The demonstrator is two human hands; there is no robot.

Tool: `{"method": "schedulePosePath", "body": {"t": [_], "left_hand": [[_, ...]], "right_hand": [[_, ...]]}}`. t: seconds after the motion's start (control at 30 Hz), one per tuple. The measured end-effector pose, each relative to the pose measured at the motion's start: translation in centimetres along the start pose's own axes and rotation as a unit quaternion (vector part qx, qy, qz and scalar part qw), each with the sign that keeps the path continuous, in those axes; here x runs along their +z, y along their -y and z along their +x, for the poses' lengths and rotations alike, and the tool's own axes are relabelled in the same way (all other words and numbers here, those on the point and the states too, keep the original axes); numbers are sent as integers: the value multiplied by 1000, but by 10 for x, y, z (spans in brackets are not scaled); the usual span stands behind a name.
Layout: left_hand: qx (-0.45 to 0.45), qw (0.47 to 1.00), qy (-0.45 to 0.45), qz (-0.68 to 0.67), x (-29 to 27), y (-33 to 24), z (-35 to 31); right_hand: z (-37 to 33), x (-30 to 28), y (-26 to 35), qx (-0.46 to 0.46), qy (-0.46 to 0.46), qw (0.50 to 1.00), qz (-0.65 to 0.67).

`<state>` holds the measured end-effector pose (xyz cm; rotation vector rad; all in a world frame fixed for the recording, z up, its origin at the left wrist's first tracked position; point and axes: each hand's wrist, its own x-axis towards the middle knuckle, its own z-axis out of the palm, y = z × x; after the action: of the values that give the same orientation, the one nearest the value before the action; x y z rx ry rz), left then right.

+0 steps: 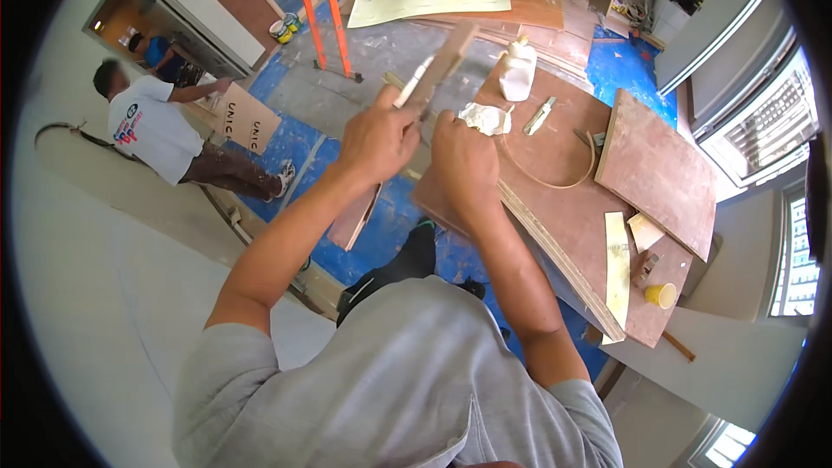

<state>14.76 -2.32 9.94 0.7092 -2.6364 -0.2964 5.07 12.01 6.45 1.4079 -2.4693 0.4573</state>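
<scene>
My left hand is closed around a long narrow wooden board, which slants up and away from me. A slim white stick-like thing juts out above the same hand; its kind is unclear. The board's lower end shows below my left wrist. My right hand is curled in a fist beside the board, over the near left edge of the brown worktable. Whatever its fingers hold is hidden. Just past that fist lie a crumpled white cloth or paper and a utility knife. Behind them stands a white bottle.
A curved thin strip, a loose wooden panel, a pale yellow strip and a yellow cup lie on the worktable. An orange ladder stands ahead. At left, a person touches a cardboard sheet. Blue sheeting covers floor areas.
</scene>
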Motion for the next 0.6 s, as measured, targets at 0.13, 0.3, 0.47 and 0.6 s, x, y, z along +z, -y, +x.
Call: {"method": "schedulePosePath", "body": {"t": [0.13,0.3,0.47,0.6], "left_hand": [[-9,999,-30,35,0,55,25],[-29,995,12,91,-4,-6,-2],[-22,995,-9,102,-4,67,43],[-70,990,-96,72,-26,119,70]], "right_hand": [[-2,-9,5,-15,-12,999,35],[-1,6,-3,-5,-9,999,37],[-9,-5,7,-20,-2,999,38],[0,-1,11,-18,-33,998,51]]}}
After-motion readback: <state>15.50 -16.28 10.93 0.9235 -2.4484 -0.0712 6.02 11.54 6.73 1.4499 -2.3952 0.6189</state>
